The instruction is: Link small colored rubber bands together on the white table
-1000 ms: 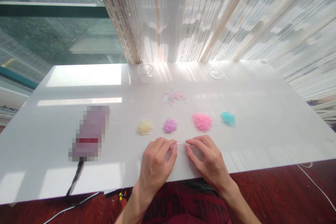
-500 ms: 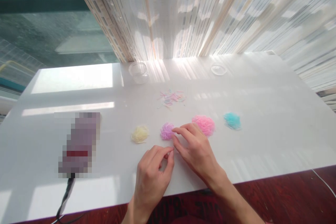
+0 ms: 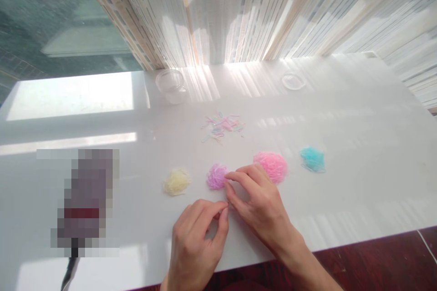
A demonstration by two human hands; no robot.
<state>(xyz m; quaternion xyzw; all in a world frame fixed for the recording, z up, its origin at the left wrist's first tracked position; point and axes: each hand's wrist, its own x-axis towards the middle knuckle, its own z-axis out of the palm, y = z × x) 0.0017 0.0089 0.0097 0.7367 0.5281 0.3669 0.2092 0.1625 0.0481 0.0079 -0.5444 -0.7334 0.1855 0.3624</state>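
Note:
My left hand (image 3: 200, 236) is closed in a pinch near the table's front edge, thumb and forefinger together; whatever may be between the tips is too small to make out. My right hand (image 3: 261, 195) reaches to the right edge of a pile of purple strands (image 3: 216, 176), its thumb and forefinger slightly apart beside it. Behind the knuckles of that hand lies a larger pile of pink strands (image 3: 273, 166), partly covered. A pale yellow pile (image 3: 176, 182) sits to the left, and a turquoise pile (image 3: 313, 159) to the right.
Mixed coloured strands (image 3: 223, 125) lie scattered behind the piles. A clear round container (image 3: 170, 82) and a clear round lid (image 3: 293, 82) stand at the back of the white table (image 3: 368, 154). A pixelated object (image 3: 88, 191) with a black cord lies at left.
The view has shifted and come a little closer to the table. Both hands keep nearly the same pose beside the purple pile; the piles look unchanged.

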